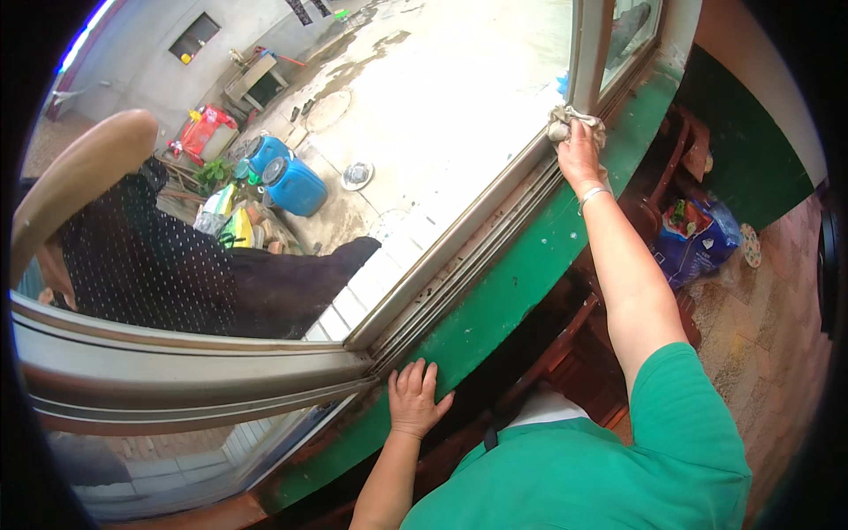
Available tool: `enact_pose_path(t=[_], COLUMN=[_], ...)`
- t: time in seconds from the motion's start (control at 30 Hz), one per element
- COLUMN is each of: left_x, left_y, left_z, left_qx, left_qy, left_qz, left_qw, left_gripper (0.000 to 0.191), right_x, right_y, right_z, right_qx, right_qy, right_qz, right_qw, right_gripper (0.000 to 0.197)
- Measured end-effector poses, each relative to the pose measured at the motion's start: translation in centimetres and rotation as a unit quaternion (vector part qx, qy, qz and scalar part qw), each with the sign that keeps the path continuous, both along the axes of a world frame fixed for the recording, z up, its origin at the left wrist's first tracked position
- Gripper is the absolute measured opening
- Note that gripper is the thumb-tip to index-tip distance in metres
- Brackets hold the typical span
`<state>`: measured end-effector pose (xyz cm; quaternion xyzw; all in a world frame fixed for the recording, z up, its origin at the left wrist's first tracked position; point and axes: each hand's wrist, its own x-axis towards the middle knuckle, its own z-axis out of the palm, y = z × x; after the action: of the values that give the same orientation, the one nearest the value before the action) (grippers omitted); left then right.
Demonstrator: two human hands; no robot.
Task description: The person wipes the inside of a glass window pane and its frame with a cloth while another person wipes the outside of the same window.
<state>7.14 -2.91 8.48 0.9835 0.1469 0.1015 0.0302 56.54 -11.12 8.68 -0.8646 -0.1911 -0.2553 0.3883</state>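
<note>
My right hand (580, 158) grips a crumpled pale cloth (568, 126) at the far right corner of the window, where the metal sliding sash (457, 232) meets an upright frame post (586, 59). Along the sash runs the window track (477, 255), with dark specks of dirt in it. My left hand (415, 397) rests with its fingers spread on the green painted sill (510, 291), near the near corner of the track, and holds nothing.
Another person in a dark dotted garment (152, 258) is outside behind the glass at left, an arm raised. Blue plastic barrels (296, 185) and bags stand in the yard. Indoors at right are dark wooden furniture (583, 364) and a blue plastic bag (702, 248).
</note>
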Motion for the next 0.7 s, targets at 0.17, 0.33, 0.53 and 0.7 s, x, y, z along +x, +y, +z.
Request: enact_pose_path(t=[0.17,0.33,0.53,0.7], left_x=[0.1,-0.2,-0.3,-0.5], left_y=[0.1,0.2,0.3,0.2], left_z=[-0.2,-0.5,-0.7,-0.6], left_qx=[-0.002,0.005,-0.008,-0.014], left_qy=[-0.010,-0.026,-0.043,-0.037], left_qz=[-0.004,-0.001,0.002,0.008], left_qw=[1.000,1.000,0.999,0.999], left_gripper=[0.067,0.065,0.064,0.067], right_x=[-3.0,-8.1,-12.9,-23.1], right_y=[-1.4,-1.9,-3.6,-0.7], right_z=[0.6,1.6,8.0,9.0], right_qx=[-0.086,-0.057,0.135,0.019], right_qy=[0.003,-0.032,0.026,-0.105], right_qz=[0.110,0.209,0.143,0.303], right_qw=[0.990,0.976,0.980,0.947], right_gripper=[0.031,0.033,0.034,0.033])
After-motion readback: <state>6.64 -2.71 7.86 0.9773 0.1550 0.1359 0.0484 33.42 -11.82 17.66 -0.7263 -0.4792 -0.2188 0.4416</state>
